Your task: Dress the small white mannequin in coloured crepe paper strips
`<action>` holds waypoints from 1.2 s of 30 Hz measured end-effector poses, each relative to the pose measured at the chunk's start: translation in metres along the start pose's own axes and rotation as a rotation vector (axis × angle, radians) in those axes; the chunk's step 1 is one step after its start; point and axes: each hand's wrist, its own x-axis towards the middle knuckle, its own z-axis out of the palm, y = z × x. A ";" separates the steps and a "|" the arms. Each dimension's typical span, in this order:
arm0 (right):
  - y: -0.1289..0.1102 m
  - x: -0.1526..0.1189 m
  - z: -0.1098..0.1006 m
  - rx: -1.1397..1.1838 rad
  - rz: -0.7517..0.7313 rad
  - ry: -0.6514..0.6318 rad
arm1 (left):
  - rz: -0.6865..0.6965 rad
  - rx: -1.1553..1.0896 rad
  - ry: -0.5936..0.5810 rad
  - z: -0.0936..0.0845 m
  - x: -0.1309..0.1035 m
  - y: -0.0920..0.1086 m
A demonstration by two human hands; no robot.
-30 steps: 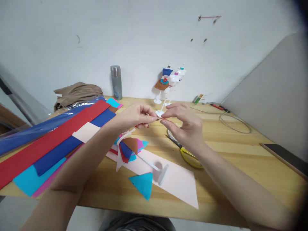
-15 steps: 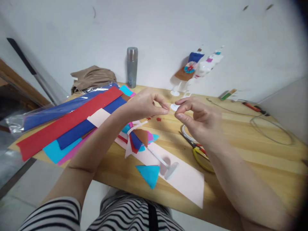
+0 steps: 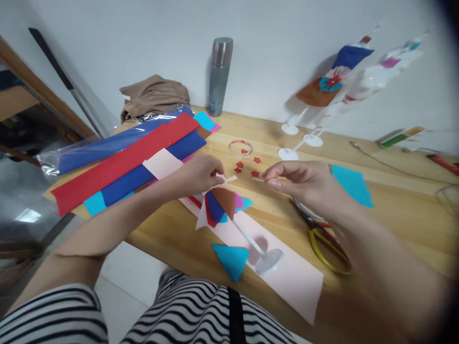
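Observation:
My left hand [image 3: 205, 173] is closed just above the tied top of a fan of coloured pieces [image 3: 221, 205]; a narrow white strip end [image 3: 231, 178] sticks out beside its fingertips. My right hand [image 3: 289, 177] pinches a thin pale strip [image 3: 257, 179] between thumb and finger. The fan hangs on a white stick with a round white base [image 3: 269, 261], lying over a long pale pink sheet [image 3: 297, 282]. Several small red flowers [image 3: 255, 174] lie between and behind the hands. A cyan triangle [image 3: 232, 260] is near the front edge.
Yellow-handled scissors [image 3: 328, 248] lie under my right forearm. Stacked coloured strips [image 3: 122, 165] and brown cloth [image 3: 156, 95] are at left, a flask [image 3: 220, 76] behind. Decorated figures on white bases [image 3: 288, 154], a cyan piece [image 3: 353, 185] and a cable [image 3: 390, 168] are at right.
My hands have moved apart and lower, the left one down to the top of the fan. The view has shifted, and a clear ring and the cyan piece at right now show.

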 end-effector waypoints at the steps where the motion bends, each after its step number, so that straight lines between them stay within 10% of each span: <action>1: 0.002 0.002 0.004 0.021 0.024 -0.028 | -0.033 0.003 -0.023 0.008 -0.002 -0.005; 12: 0.015 0.017 0.016 0.062 0.016 -0.195 | -0.078 0.021 -0.106 0.028 -0.001 -0.015; 22: 0.017 0.015 0.014 -0.003 0.028 -0.245 | -0.134 -0.523 -0.256 0.034 0.034 -0.029; 36: 0.016 0.045 0.032 0.087 -0.090 -0.319 | -0.177 -0.894 -0.397 -0.018 -0.026 -0.054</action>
